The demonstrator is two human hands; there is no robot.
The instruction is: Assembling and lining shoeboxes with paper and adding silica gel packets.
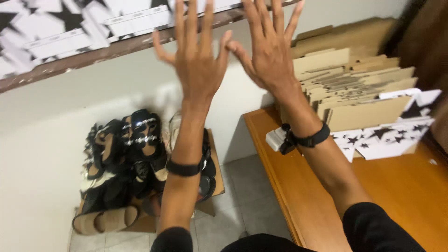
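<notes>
Above the sandals [135,154], left hand [198,60] and right hand [268,51] raised, fingers spread, empty.

left hand [198,60]: raised, open, fingers [179,18] spread, holding nothing | right hand [268,51]: raised alongside, thumbs seemingly touching | nearest: stacked flat cardboard [354,79] on desk [396,186]

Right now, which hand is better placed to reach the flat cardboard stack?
Probably the right hand: it is raised beside the cardboard stack on the wooden table. The left hand is farther away, above the sandals.
</notes>
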